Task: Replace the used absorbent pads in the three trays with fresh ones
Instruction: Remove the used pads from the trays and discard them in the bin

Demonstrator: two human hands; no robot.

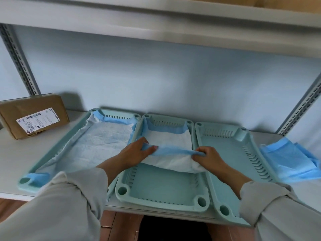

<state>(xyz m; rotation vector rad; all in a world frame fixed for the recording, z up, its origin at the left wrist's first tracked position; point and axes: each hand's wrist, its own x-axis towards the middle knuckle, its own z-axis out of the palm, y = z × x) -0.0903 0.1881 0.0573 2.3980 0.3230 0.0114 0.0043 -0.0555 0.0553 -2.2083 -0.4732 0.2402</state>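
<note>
White shelf (10,153) against a pale blue wall, another shelf overhead. Three mint trays are sitting side by side.

Left tray (52,159): pad (97,141) lying flat in it. Middle tray (156,185): near half bare, its pad (172,150) folded back on itself. Right tray (231,150): bare. A blue pad (291,160) is lying beside it on the shelf. Box (33,115) standing at far left.

Left hand (137,152) is pinching the middle pad's folded edge; right hand (206,156) is gripping the same edge, fingers curled round it.

Risks, as judged:
- The far edge is sitting tucked against the tray's slotted wall; a quick pull could snag or tear it.
- Uneven lifting could tip out anything the fold is holding.
- The shelf pad's state is unclear; used and fresh could get mixed.
</note>
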